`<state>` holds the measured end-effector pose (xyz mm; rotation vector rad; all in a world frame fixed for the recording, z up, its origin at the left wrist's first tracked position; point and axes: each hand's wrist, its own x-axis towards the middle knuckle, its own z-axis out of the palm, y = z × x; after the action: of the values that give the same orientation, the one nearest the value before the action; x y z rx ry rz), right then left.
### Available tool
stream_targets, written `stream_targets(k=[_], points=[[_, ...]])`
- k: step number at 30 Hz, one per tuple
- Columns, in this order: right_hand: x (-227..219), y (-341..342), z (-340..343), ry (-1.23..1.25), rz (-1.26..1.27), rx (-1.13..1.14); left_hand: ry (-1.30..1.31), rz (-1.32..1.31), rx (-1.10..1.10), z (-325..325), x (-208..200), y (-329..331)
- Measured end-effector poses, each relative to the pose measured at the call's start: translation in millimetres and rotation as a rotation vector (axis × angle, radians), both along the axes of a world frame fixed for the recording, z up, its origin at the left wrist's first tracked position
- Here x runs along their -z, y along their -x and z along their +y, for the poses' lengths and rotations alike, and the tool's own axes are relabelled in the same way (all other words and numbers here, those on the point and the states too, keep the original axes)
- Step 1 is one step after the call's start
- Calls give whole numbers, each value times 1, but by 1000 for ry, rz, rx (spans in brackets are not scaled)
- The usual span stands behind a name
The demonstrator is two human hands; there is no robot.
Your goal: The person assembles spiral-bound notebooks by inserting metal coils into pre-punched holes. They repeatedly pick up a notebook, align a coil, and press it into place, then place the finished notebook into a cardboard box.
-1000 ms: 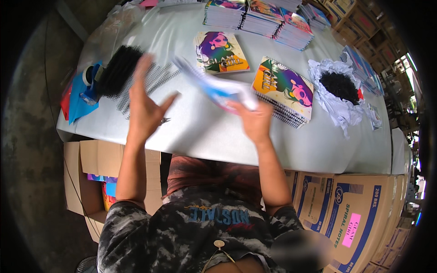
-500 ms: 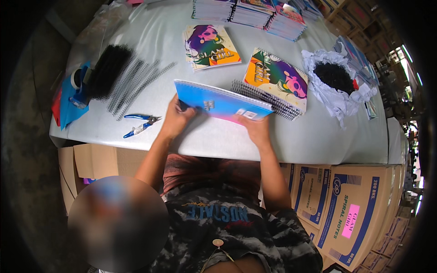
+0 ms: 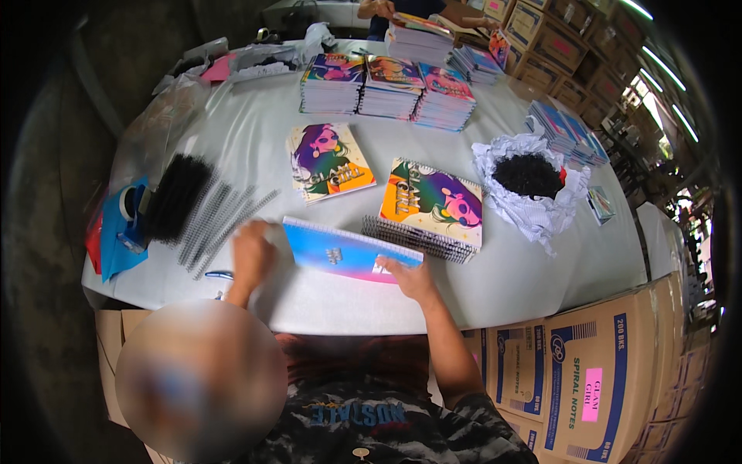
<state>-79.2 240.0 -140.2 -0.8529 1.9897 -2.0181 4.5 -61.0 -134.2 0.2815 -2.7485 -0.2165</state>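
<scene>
My right hand (image 3: 414, 278) grips the right end of a blue and pink notebook (image 3: 334, 254), its thumb on the cover. The notebook is tilted, and a row of binding holes or coil runs along its upper edge. My left hand (image 3: 253, 257) is off the notebook, left of it, with the fingers bent and blurred; whether it holds anything does not show. Beside that hand lie loose spiral binding coils (image 3: 224, 224). Blue-handled pliers (image 3: 220, 274) are mostly hidden by my left forearm. Beyond the notebook are a single colourful notebook (image 3: 332, 161) and a stack of spiral notebooks (image 3: 433, 203).
Notebook stacks (image 3: 386, 85) stand farther back, where another person's hand (image 3: 379, 9) shows. Crumpled paper (image 3: 502, 201) holds black coils at right. A dense black coil bundle (image 3: 179, 197) and a tape dispenser (image 3: 131, 224) lie left. Cartons (image 3: 583, 371) stand below the table's edge.
My left hand has let go of the notebook and moved left toward the loose coils. The right hand still holds the notebook. The view has tilted up, showing more of the table's far side.
</scene>
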Motion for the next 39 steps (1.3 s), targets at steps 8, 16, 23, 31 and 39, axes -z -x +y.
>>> stream_targets(k=[8,16,23,31,39], points=[[-28,-18,-15,135,-27,14,-9,-59,-228,-95,-14,-4],[-21,-5,-7,82,69,12,-554,95,-126,-81,-76,-2],[-21,-7,-8,86,50,32,-1062,-166,389,-3,-87,-7],[-15,-12,-4,89,-67,-21,-957,-258,371,12,-88,-12],[-16,-13,-6,76,57,-11,-693,-362,287,10,-81,-16]])
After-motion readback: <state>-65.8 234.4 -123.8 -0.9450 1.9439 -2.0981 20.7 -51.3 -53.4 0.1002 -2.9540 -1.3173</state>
